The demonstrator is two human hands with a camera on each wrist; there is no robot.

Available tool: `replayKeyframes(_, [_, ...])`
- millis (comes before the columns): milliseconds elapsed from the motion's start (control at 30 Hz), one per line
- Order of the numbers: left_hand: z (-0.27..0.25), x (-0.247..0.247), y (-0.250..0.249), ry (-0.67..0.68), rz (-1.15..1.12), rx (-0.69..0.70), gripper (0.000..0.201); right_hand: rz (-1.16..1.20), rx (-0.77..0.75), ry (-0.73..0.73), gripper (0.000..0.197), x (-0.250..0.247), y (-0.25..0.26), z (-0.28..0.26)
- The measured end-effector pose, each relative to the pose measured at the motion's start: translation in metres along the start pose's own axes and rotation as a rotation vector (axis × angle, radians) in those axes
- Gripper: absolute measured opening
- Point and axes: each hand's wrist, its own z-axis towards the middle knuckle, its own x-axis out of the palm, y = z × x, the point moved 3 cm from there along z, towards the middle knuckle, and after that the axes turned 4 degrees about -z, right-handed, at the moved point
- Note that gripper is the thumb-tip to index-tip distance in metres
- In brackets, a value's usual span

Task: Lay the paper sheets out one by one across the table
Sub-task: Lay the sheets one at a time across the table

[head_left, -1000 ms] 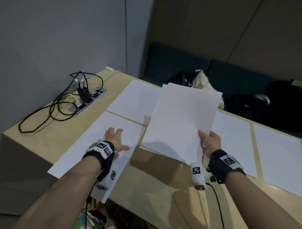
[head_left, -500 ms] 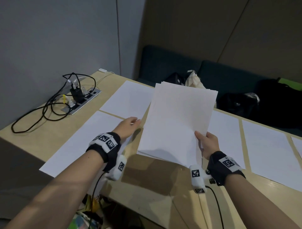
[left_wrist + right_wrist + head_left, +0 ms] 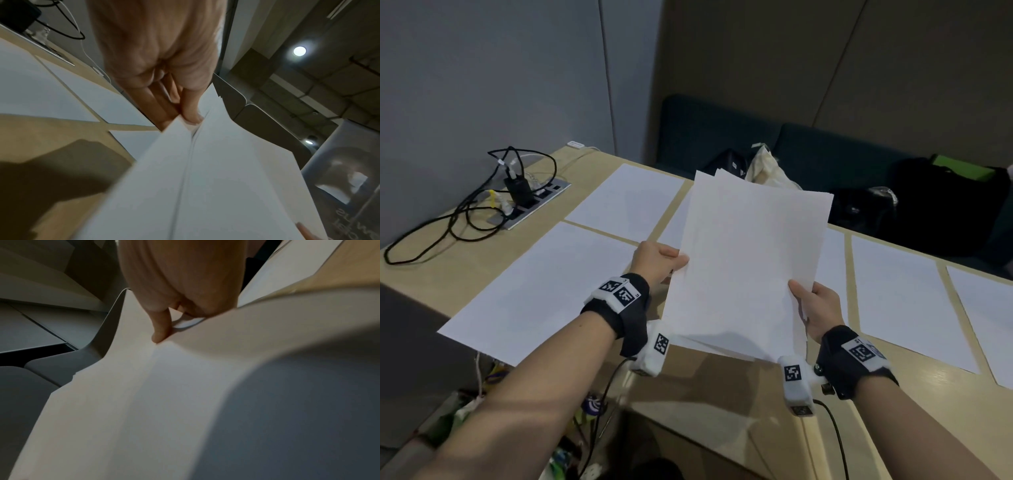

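Note:
A stack of white paper sheets (image 3: 746,260) is held tilted above the wooden table (image 3: 722,387). My right hand (image 3: 815,305) grips its right edge, thumb on top. My left hand (image 3: 657,263) pinches the left edge, thumb over the top sheet (image 3: 207,170) and fingers beneath. In the right wrist view the stack (image 3: 185,394) bends under the thumb. Several single sheets lie flat on the table: one at near left (image 3: 541,291), one at far left (image 3: 630,198), others to the right (image 3: 904,298).
A power strip (image 3: 527,205) with a black charger and looped cables sits at the table's far left. Dark bags (image 3: 935,205) and a cloth bag (image 3: 770,168) lie on the bench behind the table. The near table edge runs under my forearms.
My left hand lifted off the near-left sheet on the table, moved right and took hold of the stack's left edge. The right hand kept holding the stack.

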Motion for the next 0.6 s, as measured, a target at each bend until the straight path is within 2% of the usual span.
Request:
replayKeyframes(100, [-0.012,0.008,0.004,0.023,-0.015,-0.016,0.031,0.015,0.001,0.016,0.033,-0.013,-0.005,-0.002])
replayKeyframes(233, [-0.019,-0.002,0.020,-0.055,0.073,0.001,0.030,0.035,0.022,0.004,0.029,-0.031,-0.011,-0.004])
replayKeyframes(367, [-0.023,-0.032,0.057,-0.129,0.159,-0.141,0.046,0.058,0.038,-0.038,0.033,-0.054,-0.017,-0.004])
replayKeyframes(533, [-0.036,-0.057,0.084,-0.201,0.375,-0.242,0.044,0.032,0.049,-0.110,0.037,-0.075,-0.025,-0.004])
replayKeyframes(600, [-0.040,-0.058,0.085,-0.225,0.441,-0.237,0.040,0.027,0.051,-0.119,0.039,-0.077,-0.027,-0.005])
